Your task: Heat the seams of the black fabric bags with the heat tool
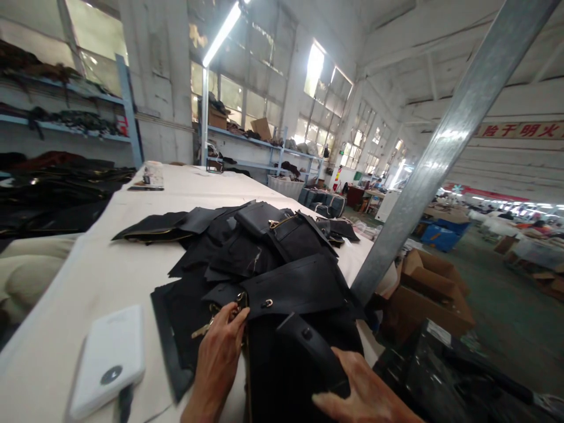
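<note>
My left hand (217, 352) is closed, its fingertips on gold-coloured metal hardware (240, 298) at the edge of a black leather panel (295, 288). More gold metal pieces (201, 330) stick out left of these fingers. A small gold fitting (267, 303) sits on the panel. Low on the right, my right hand (365, 385) grips a black leather strap-like piece (315, 343) between thumb and fingers; its free end points up and left and bears a dark round spot. Under both hands lies black fabric (282, 370) with a gold zipper edge.
A pile of black pieces (229, 235) covers the middle of the pale table (110, 252). A white power bank (110, 352) with a cable lies at left. A metal post (440, 158) slants up at right, beside cardboard boxes (429, 305). Shelves (70, 129) stand behind.
</note>
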`<state>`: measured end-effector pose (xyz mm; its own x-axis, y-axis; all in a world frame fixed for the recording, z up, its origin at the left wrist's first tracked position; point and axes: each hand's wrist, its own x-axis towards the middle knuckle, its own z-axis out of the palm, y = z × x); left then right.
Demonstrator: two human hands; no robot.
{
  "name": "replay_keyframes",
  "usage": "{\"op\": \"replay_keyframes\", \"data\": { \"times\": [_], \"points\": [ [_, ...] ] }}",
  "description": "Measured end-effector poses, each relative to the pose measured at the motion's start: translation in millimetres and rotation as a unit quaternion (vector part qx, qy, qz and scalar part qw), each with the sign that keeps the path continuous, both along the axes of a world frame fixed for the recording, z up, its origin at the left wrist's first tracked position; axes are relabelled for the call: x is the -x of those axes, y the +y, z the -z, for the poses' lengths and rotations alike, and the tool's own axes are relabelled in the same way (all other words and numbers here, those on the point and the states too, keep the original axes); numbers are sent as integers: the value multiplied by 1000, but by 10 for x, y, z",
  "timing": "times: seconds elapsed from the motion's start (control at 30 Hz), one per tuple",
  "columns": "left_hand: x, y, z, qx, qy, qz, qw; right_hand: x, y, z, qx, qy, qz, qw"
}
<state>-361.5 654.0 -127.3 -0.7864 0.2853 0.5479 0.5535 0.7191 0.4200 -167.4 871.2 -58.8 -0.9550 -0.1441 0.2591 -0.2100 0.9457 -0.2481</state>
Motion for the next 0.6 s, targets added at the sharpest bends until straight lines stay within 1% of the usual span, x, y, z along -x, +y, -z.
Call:
{"op": "replay_keyframes", "data": {
  "times": [0.07, 0.13, 0.23, 0.3, 0.33, 0.37, 0.47, 0.53, 0.6],
  "points": [
    [13, -22, -67, 10, -7, 7, 1000, -34, -30, -80, 82, -74, 35, 993],
    [34, -33, -116, 0, -5, 24, 1000, -42, -67, -161, 167, -140, 70, 973],
    [32, -21, -202, -83, 10, 92, 992, -20, -123, -316, 262, -192, 107, 940],
    [-24, 11, -316, -147, -11, 148, 978, -1, -144, -445, 292, -208, 112, 927],
    [-65, 33, -388, -173, -34, 159, 971, 7, -146, -509, 298, -211, 109, 924],
    [-109, 58, -465, -194, -65, 156, 966, 11, -140, -569, 303, -208, 107, 924],
    [-212, 134, -650, -238, -171, 111, 950, -4, -91, -699, 321, -180, 117, 923],
    [-233, 175, -701, -260, -232, 94, 933, -46, -58, -741, 332, -165, 117, 922],
    [-231, 205, -702, -282, -271, 94, 916, -116, -52, -758, 332, -157, 121, 922]
  ]
}}
